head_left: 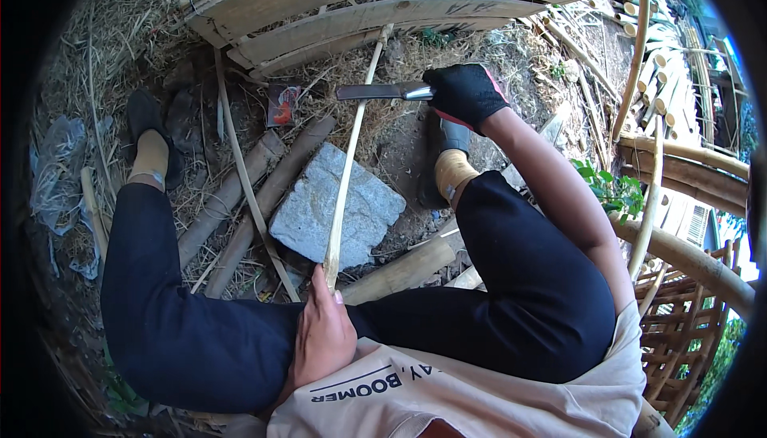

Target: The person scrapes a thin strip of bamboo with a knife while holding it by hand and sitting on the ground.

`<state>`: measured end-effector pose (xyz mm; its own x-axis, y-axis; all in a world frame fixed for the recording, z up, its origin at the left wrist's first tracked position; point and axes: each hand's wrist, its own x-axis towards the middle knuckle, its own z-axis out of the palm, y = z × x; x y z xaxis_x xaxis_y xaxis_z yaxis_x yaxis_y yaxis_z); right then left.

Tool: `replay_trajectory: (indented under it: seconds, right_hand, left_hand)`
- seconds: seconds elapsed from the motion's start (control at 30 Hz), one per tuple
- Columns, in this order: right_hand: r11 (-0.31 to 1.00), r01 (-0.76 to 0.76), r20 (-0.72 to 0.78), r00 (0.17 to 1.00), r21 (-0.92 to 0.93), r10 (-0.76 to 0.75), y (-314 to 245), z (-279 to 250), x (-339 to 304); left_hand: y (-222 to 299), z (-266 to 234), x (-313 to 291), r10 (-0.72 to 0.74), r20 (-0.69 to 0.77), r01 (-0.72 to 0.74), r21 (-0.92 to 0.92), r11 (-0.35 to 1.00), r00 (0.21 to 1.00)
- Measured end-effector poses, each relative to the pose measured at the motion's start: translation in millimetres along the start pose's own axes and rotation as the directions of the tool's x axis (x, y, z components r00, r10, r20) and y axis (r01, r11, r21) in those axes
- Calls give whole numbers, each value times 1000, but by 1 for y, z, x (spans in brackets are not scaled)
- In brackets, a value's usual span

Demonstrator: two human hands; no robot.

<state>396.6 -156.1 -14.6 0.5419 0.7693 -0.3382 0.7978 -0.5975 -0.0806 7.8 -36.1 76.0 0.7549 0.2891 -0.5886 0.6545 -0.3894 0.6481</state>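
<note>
My bare left hand [326, 330] is closed round the near end of a long, thin bamboo strip [347, 174], close to my lap. The strip runs away from me over a grey stone block [337, 206], its far end at a slatted wooden crate. In a black work glove, my right hand [467, 96] grips the handle of a knife [374, 92]. Its wide, dark blade points left and lies across the strip's upper part; whether it cuts into the strip cannot be seen.
Beyond the strip stands the wooden crate [375, 16]. Bamboo poles [228, 194] lie left of the stone, near a red packet [282, 105]. Crumpled clear plastic [57, 174] is at far left. Cut bamboo [659, 90] is piled at right, above a woven bamboo basket [687, 326].
</note>
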Motion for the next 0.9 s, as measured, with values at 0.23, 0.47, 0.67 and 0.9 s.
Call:
replay_trajectory:
  seconds: [0.23, 0.47, 0.67, 0.9]
  right_hand:
    - [957, -291, 22, 956, 10, 291, 33, 6, 24]
    - [997, -65, 31, 997, 41, 64, 0, 7, 25]
    - [979, -200, 8, 980, -28, 200, 29, 2, 44]
    - [984, 39, 178, 981, 173, -71, -48, -5, 6]
  left_hand:
    - [9, -4, 2, -87, 34, 87, -13, 996, 996]
    - [0, -4, -2, -65, 11, 65, -29, 997, 998]
    - [5, -6, 0, -109, 30, 110, -39, 993, 994]
    - [-8, -3, -2, -43, -60, 38, -79, 996, 997]
